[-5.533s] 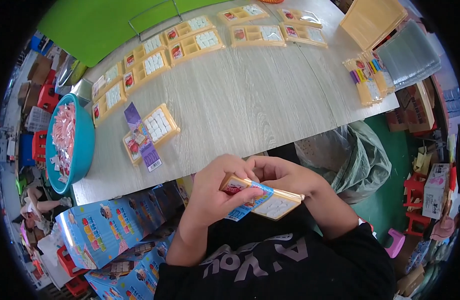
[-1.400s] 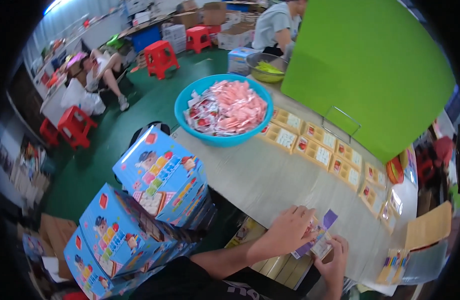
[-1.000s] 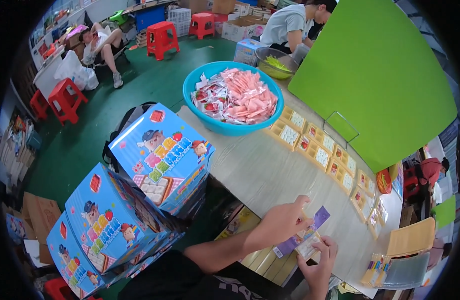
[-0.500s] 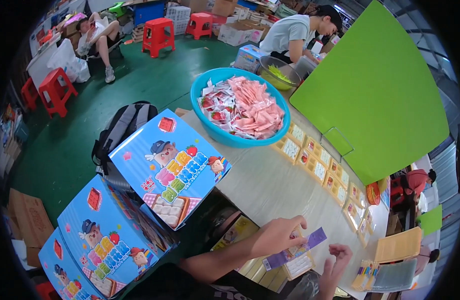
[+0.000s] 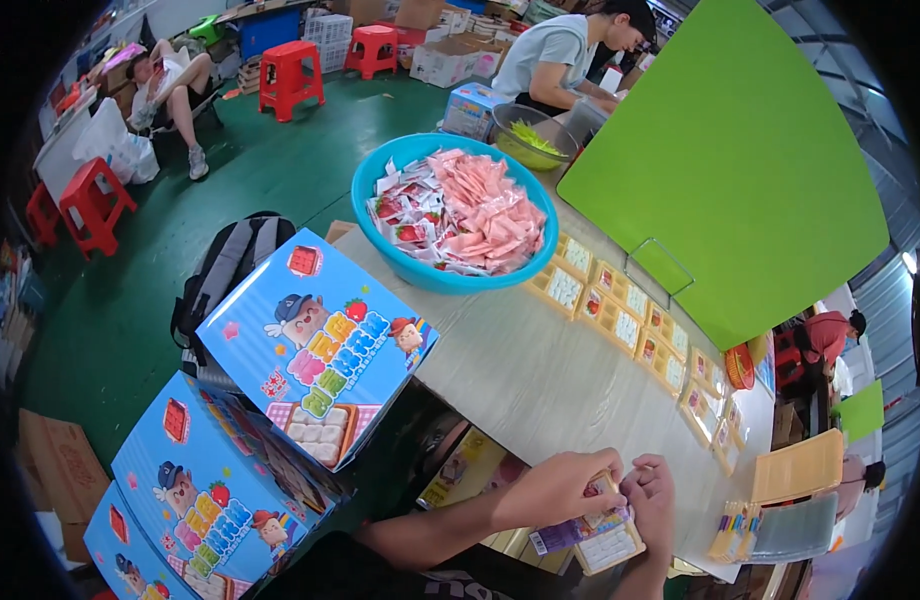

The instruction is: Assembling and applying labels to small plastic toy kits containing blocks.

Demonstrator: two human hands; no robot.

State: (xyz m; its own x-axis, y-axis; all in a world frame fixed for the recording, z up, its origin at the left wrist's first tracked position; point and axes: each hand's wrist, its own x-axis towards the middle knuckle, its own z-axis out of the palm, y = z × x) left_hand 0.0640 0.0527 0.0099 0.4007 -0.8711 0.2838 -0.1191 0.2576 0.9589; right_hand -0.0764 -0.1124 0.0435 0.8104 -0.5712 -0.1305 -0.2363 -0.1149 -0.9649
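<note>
R hand (image 5: 653,495), apart a sec ago, is now curled by the purple sleeve (image 5: 557,536) (can't tell if gripping), L hand (image 5: 568,487) clasping the yellow compartment tray (image 5: 609,548), lower ctr-right of frame, so sleeve's prob. folding over.

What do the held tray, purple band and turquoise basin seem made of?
Tray: probably thin, glossy plastic, by its rounded moulded rim. Purple band: likely smooth printed card or paper, thin and flat. Turquoise basin: apparently smooth, faintly glossy plastic, evenly coloured.
</note>
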